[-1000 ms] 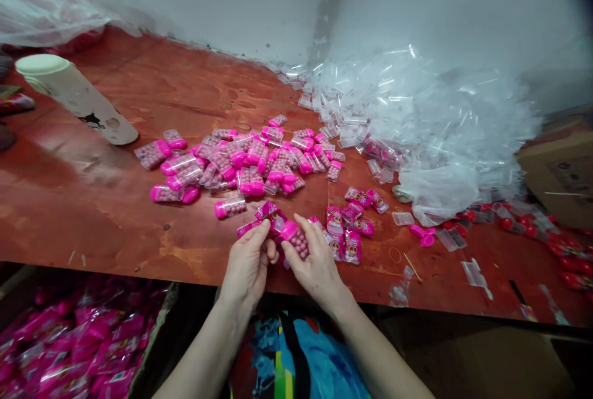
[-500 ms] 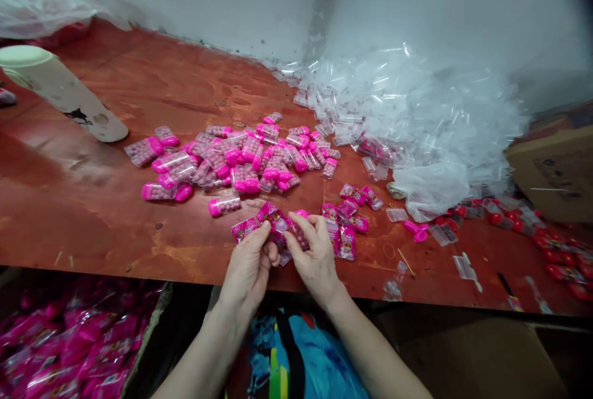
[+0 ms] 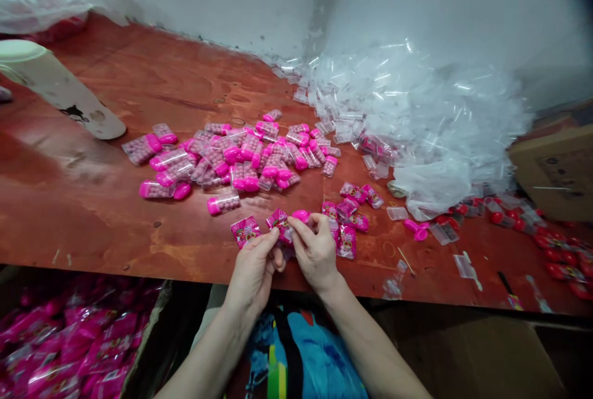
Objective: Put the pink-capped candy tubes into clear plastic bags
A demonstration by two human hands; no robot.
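Note:
Both my hands meet at the front edge of the red-brown table (image 3: 92, 201). My left hand (image 3: 254, 269) pinches a pink printed label strip (image 3: 279, 220) between thumb and forefinger. Against that strip, my right hand (image 3: 315, 249) is closed on a small pink-capped candy tube (image 3: 300, 216). Another pink printed label (image 3: 245, 230) lies flat just left of my left hand. Several more printed pink packs (image 3: 346, 226) lie right of my right hand. A heap of clear tubes with pink caps (image 3: 236, 158) fills the middle of the table.
A big mound of empty clear plastic sleeves (image 3: 417, 121) sits at the back right. A white cup (image 3: 55, 87) lies on its side at far left. Red-capped tubes (image 3: 551, 244) are scattered at right beside a cardboard box (image 3: 556, 170). A box of finished pink packs (image 3: 69, 343) stands below left.
The candy tube in my right hand has moved in against the label strip, and my fingers have closed tighter around both. One pink label now lies apart on the table left of my hands.

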